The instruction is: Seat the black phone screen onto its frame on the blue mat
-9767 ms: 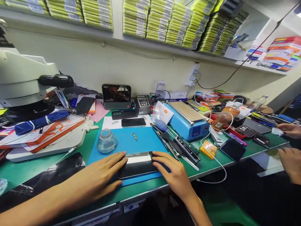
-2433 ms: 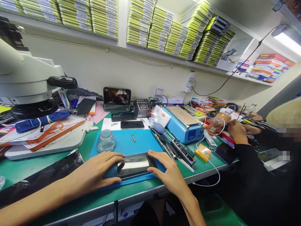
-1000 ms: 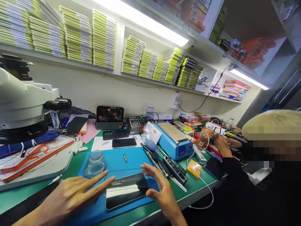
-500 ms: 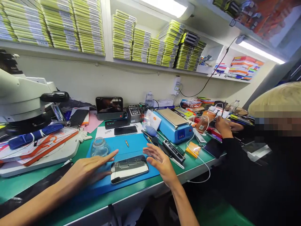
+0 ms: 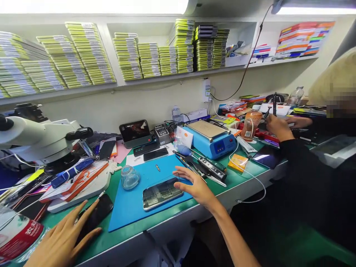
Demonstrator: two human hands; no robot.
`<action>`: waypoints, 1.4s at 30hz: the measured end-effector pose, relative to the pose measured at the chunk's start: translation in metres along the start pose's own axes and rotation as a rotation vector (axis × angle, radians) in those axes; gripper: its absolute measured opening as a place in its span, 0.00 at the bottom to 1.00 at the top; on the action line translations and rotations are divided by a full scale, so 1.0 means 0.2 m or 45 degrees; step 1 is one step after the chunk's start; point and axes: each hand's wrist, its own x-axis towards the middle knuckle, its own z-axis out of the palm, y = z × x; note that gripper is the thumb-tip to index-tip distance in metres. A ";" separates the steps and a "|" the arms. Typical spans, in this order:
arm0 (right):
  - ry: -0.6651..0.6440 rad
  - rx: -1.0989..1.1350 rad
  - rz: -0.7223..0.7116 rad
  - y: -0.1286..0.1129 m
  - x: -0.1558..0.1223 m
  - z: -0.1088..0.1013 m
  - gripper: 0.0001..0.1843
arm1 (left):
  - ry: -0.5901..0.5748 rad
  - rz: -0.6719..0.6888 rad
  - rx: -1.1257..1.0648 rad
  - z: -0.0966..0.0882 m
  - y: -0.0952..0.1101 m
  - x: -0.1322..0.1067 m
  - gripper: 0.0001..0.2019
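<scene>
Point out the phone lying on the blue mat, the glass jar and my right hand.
Phone [image 5: 162, 193]: head view, middle of its glossy dark face.
Glass jar [image 5: 130, 180]: head view, front of its clear body.
Right hand [image 5: 197, 185]: head view, middle of the hand.

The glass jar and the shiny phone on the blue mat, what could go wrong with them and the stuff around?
The glass jar stands near the phone on the blue mat, so a sweeping hand might tip it. The right hand is close to the phone's end; a bump could nudge it. The white cable dangles over the table's edge, so something might snag it.
</scene>
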 end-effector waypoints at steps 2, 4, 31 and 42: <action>-0.014 -0.005 -0.003 0.01 0.00 0.00 0.45 | -0.204 -0.018 -0.019 0.08 -0.10 -0.02 0.41; -0.022 -0.016 -0.003 0.02 0.01 0.01 0.46 | -0.254 0.071 -0.023 0.11 -0.16 0.00 0.39; -0.159 -0.228 0.124 -0.09 -0.03 -0.06 0.39 | -0.386 0.616 -0.738 -0.05 0.78 0.37 0.39; -0.163 -0.064 0.139 -0.06 -0.02 -0.07 0.39 | -0.370 0.613 -0.945 0.03 0.74 0.37 0.44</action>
